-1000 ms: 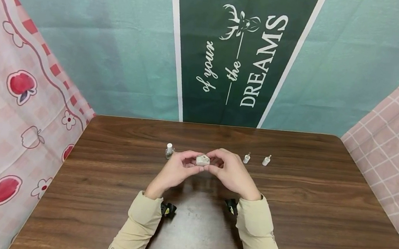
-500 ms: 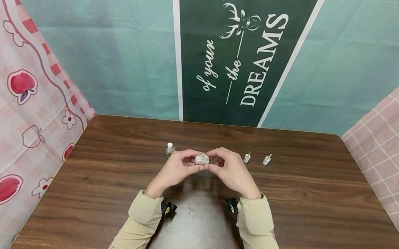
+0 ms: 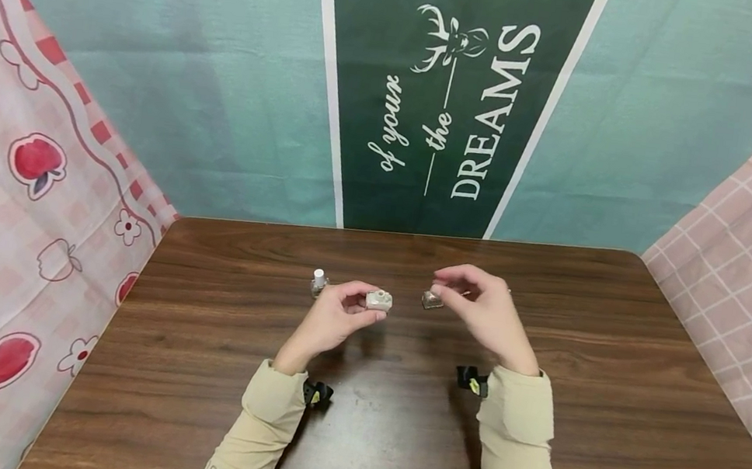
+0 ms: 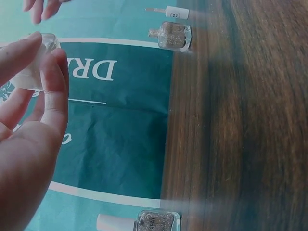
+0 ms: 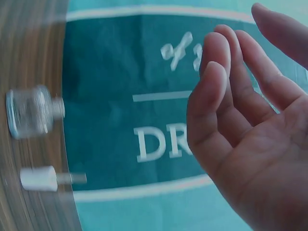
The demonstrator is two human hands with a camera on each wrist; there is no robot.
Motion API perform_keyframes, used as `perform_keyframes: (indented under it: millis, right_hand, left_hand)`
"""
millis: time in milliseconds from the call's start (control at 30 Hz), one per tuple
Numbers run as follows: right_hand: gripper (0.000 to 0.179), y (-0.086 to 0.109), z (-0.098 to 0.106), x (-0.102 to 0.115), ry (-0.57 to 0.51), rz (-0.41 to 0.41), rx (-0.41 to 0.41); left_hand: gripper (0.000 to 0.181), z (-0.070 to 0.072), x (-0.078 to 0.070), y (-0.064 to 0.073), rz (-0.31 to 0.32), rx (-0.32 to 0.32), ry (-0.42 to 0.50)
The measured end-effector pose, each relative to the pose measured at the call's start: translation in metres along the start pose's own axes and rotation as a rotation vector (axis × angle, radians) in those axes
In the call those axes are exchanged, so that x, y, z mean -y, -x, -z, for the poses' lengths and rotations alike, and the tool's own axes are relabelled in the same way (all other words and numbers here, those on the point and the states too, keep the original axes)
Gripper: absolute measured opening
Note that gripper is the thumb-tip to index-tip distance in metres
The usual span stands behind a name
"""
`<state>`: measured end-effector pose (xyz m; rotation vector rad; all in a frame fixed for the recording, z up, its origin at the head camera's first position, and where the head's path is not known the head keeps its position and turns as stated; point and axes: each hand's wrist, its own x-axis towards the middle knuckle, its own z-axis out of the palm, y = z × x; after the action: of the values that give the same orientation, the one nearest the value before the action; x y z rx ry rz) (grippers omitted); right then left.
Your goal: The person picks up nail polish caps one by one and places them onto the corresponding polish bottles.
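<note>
Head view: left hand (image 3: pixel 332 314) pinches a whitish bottle (image 3: pixel 379 301); right hand (image 3: pixel 488 311), empty with fingers relaxed, is near a glitter bottle (image 3: pixel 430 302) on the tabletop (image 3: pixel 607 419).

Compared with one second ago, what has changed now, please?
The right hand has let go of the pale bottle and moved right, uncovering an open glitter bottle in the head view. The left hand still holds the pale bottle; the white-capped bottle stands where it was.

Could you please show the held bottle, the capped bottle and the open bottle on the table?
Held bottle (image 3: pixel 378 302), head view: pale body.
Capped bottle (image 4: pixel 158 221), left wrist view: glass body.
Open bottle (image 4: pixel 173 36), left wrist view: glass body.
</note>
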<state>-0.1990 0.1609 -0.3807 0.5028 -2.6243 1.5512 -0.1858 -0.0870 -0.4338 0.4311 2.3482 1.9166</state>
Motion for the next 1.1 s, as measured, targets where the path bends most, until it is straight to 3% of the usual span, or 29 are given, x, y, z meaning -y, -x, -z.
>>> perform_keyframes:
  millis: [267,567,667,767,1100]
  right_hand:
    - [0.025,0.006,0.032,-0.021,-0.062,-0.082,-0.206]
    - [0.024,0.007,0.052,-0.053,-0.247,-0.313,-0.451]
    - [0.024,0.008,0.056,-0.063,-0.22,-0.369,-0.516]
    - [0.032,0.011,0.059,-0.071,-0.129,-0.415,-0.494]
    - [0.049,0.011,0.057,-0.091,0.099,-0.504,-0.269]
  left_hand:
    - [0.033,0.0,0.001,-0.001,0.025,-0.009,0.005]
    - [0.031,0.001,0.0,0.0,0.019,-0.01,-0.023]
    - [0.032,0.001,0.001,0.0,0.019,-0.006,-0.022]
    - [0.032,0.002,0.003,0.0,0.019,-0.003,-0.013]
    - [0.033,0.003,0.002,0.0,0.025,0.003,0.01]
